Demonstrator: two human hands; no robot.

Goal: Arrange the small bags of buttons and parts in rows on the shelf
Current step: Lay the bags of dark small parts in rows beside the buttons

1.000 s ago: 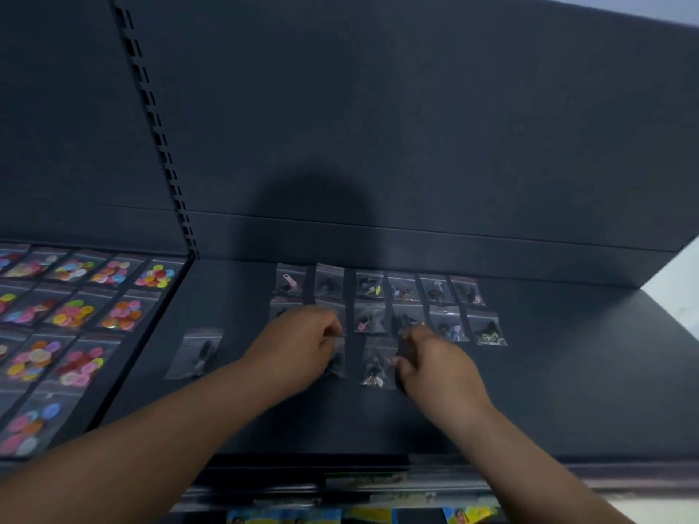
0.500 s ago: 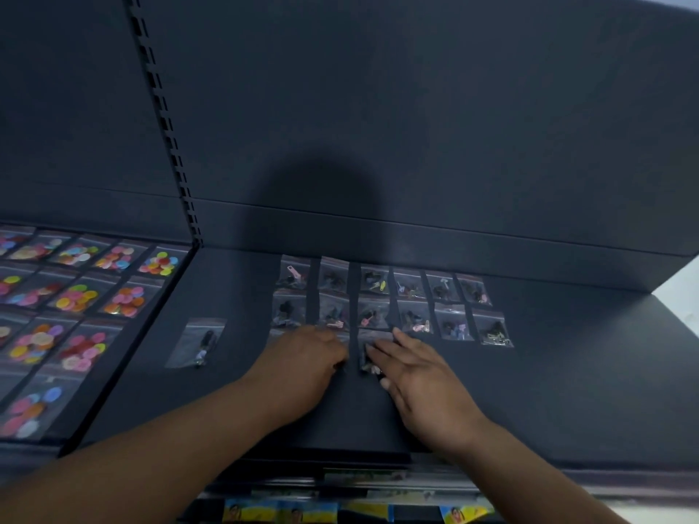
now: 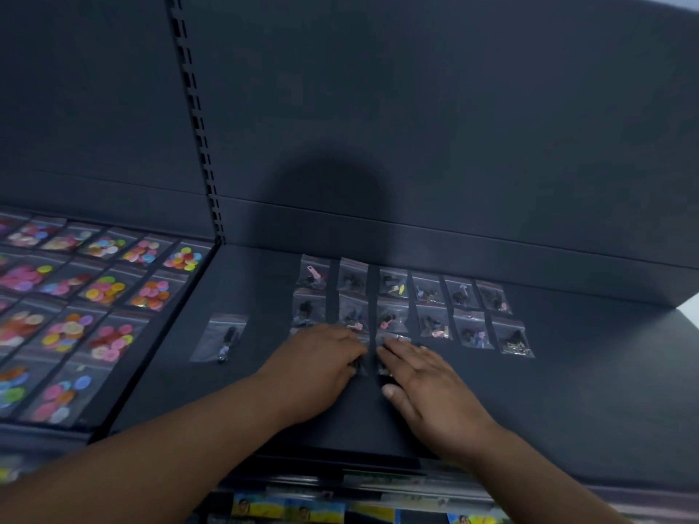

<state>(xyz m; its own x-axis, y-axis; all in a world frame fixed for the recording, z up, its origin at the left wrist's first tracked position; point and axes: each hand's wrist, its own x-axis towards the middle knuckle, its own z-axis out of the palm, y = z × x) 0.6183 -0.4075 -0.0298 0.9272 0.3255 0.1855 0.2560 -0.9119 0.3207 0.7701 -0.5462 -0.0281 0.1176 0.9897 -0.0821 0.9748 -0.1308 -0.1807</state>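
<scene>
The task is judged to be well advanced but not finished. On the dark grey metal shelf (image 3: pixel 567 391), two rows of six small clear plastic bags of dark parts (image 3: pixel 433 321) are laid side by side near the back edge. The far row lies close to the rear wall and the second row just in front of it.

A third row is started towards the front edge, at the left end of the block. The left grip (image 3: pixel 321 357) rests knuckles-up on this row, with its fingers bent down onto the plastic. Whether a bag is pinched or only pressed cannot be told. The right grip (image 3: pixel 427 376) is released, its fingers laid straight and flat on the neighbouring bag (image 3: pixel 393 338), of which only the far edge shows. How many bags are hidden under the two grips cannot be told.

Most of the third row is yet to be filled. One lone clear bag with a slender dark part (image 3: pixel 221 336) lies well apart, towards the left edge of the shelf, and is judged to need a place in the rows.

On the adjoining shelf section to the left, clear bags of bright coloured buttons (image 3: pixel 106 289) are already set in rows. Each is filled with pink, yellow, orange, green or blue discs. The bags of parts are seen to hold small dark pieces, some with pink or yellow bits, but finer detail is too blurred.
</scene>
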